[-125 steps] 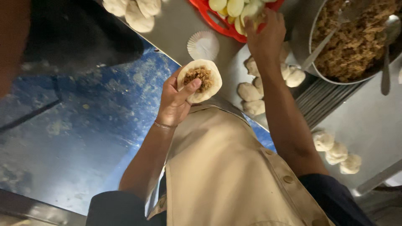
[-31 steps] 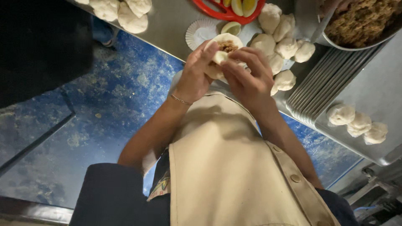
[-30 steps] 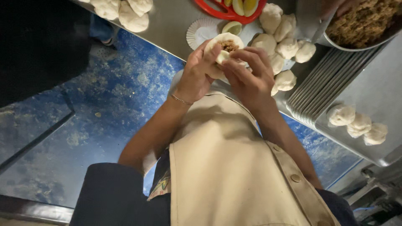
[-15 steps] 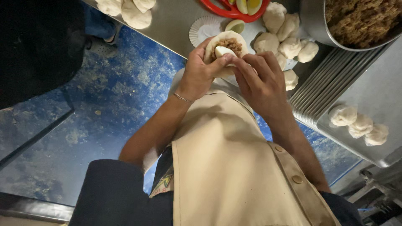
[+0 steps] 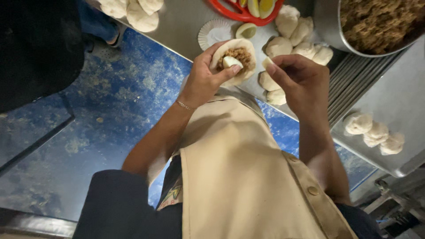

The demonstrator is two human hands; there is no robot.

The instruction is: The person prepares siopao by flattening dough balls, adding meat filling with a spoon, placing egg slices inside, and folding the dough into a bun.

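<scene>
Presently we note our left hand [image 5: 204,77] cupped around a flattened round of dough [image 5: 233,59], thumb pressed against its near edge; the round carries a mound of brown minced filling [image 5: 239,54] with a pale wedge of egg [image 5: 230,61] lying on top. We hold it just above the near edge of the steel table [image 5: 186,26]. Our right hand [image 5: 299,79] sits just beside it, apart from the round, fingers curled narrow with a small pale piece pinched at the fingertips [image 5: 270,66]. Beyond the hands we record a cluster of dough balls [image 5: 294,31], a white paper liner [image 5: 214,33], a red plate [image 5: 248,11] with egg wedges, and a large metal bowl [image 5: 330,26] of the same brown filling. To the right, three more dough portions [image 5: 374,132] rest on a steel tray [image 5: 398,102]
</scene>
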